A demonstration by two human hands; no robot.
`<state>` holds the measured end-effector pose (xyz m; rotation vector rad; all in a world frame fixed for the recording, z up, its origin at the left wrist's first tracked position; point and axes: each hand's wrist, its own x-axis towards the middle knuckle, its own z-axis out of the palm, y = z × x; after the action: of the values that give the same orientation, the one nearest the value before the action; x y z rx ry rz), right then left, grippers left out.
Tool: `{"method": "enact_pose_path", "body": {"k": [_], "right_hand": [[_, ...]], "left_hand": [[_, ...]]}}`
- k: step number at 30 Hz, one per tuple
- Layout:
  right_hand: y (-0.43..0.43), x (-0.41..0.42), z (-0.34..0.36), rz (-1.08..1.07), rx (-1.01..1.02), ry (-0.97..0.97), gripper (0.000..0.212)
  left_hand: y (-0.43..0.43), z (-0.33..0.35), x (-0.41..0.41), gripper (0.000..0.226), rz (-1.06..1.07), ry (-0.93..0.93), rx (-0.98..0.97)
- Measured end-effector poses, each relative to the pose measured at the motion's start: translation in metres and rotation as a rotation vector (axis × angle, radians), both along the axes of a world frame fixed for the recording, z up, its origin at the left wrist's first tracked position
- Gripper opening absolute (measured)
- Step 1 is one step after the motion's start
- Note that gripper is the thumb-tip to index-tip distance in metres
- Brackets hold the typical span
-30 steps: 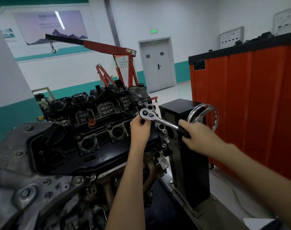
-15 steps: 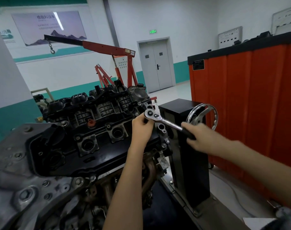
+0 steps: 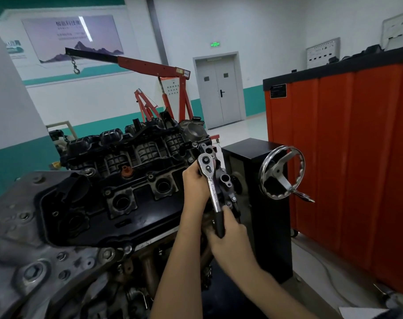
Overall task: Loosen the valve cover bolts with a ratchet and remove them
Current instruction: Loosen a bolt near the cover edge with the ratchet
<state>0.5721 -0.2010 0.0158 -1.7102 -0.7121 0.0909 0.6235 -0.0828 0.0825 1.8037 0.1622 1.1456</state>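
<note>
The ratchet has a round, polished chrome head, a flat chrome shank and a matte black grip. Its head sits at the far right corner of the valve cover. What it is seated on is hidden beneath it. The tool's long axis runs from that corner back toward the person. The head points away, and the grip points down and slightly right, hanging past the cover's right edge.

The left hand is curled close against the left side of the head and upper shank. Its fingers wrap underneath, so the fingertips cannot be seen. The right hand is closed round the black grip from below, with the thumb laid up along it toward the chrome.

The valve cover is black moulded plastic, dull and dusty, with round spark plug wells sunk into it. A small bolt head shows near its middle, and there is an orange cap toward its far edge. Along that far edge lies a ribbed black intake manifold. At the engine's near left corner is a rough cast-aluminium cover, grey and stained.

Just right of the engine stands a glossy black column carrying a chrome handwheel. Further right is an orange-red panelled cabinet. A red engine hoist stands behind the engine, in front of grey double doors.
</note>
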Motion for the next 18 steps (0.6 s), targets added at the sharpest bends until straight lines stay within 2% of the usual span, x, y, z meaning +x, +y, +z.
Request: {"method": "enact_pose_path", "body": {"k": [3, 5, 7, 9, 10, 12, 15, 18], "right_hand": [[-0.043, 0.041, 0.016, 0.066, -0.176, -0.152, 0.034], [-0.07, 0.081, 0.041, 0.047, -0.376, -0.349, 0.031], [-0.082, 0.114, 0.072, -0.015, -0.597, -0.61, 0.027], [-0.08, 0.126, 0.088, -0.062, -0.679, -0.804, 0.021], [-0.078, 0.124, 0.086, -0.084, -0.661, -0.814, 0.019], [-0.073, 0.106, 0.063, -0.086, -0.544, -0.665, 0.018], [-0.05, 0.046, 0.016, 0.001, -0.219, -0.216, 0.025], [-0.003, 0.005, -0.003, -0.033, 0.022, -0.018, 0.03]], "left_hand": [[0.004, 0.003, 0.0, 0.037, -0.018, 0.062, 0.032], [0.002, 0.007, 0.0, 0.022, -0.037, 0.093, 0.074], [0.001, 0.007, -0.001, 0.025, -0.03, 0.08, 0.081], [0.002, 0.007, -0.001, 0.023, -0.03, 0.068, 0.048], [0.002, 0.006, -0.001, 0.021, -0.027, 0.069, 0.027], [0.0, 0.003, -0.001, 0.023, -0.009, 0.058, 0.009], [-0.003, 0.0, 0.0, 0.034, -0.001, 0.032, 0.018], [-0.001, 0.0, 0.005, 0.045, -0.019, 0.002, -0.019]]}}
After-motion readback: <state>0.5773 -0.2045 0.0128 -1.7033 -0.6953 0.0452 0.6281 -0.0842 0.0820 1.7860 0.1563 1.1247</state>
